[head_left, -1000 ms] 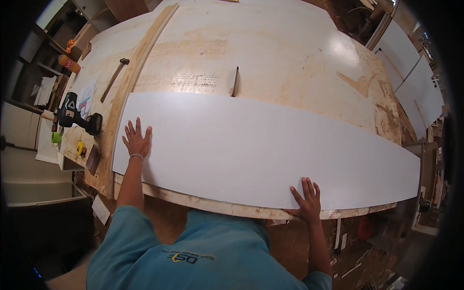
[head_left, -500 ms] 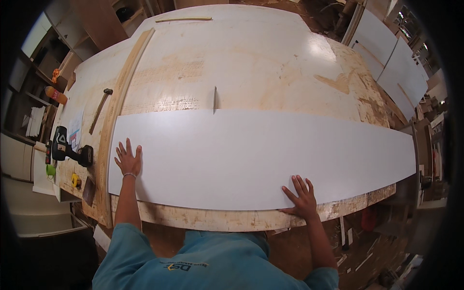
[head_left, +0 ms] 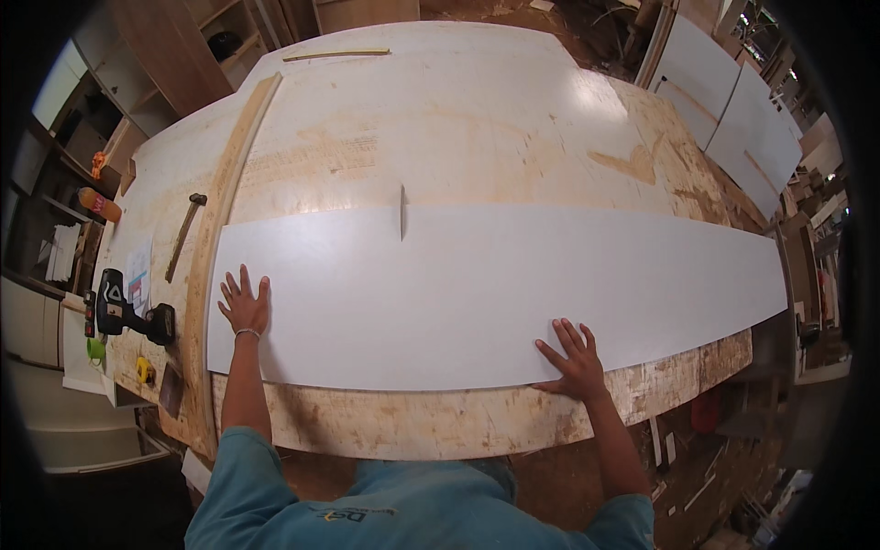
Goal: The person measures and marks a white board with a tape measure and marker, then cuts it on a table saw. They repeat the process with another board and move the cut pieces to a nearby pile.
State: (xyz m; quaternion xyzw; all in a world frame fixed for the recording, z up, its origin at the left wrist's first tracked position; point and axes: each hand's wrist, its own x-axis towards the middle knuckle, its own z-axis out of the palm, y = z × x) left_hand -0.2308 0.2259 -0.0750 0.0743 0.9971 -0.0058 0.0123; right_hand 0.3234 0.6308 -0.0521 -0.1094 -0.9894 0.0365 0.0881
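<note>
A long white panel (head_left: 477, 293) lies flat across a worn pale table (head_left: 440, 128), its left end along a long wooden batten (head_left: 211, 229). My left hand (head_left: 245, 302) rests on the panel close to the batten, fingers spread. Over the panel's near edge lies my right hand (head_left: 573, 362), fingers stretched forward on the white face and thumb at the edge. A thin upright metal blade (head_left: 401, 213) stands at the panel's far edge, partly overlapping it. What lies beneath the panel is hidden.
Left of the batten lie a hammer (head_left: 186, 236), a black cordless drill (head_left: 115, 307), a paper sheet (head_left: 138, 266), a yellow tape measure (head_left: 145, 370) and an orange bottle (head_left: 99, 203). A thin wooden strip (head_left: 336, 54) lies far back. White boards (head_left: 756, 128) lean at far right.
The panel has slid away from me along the batten, both hands moving with it. The blade now reaches farther into its far edge, and more of the table's near border shows.
</note>
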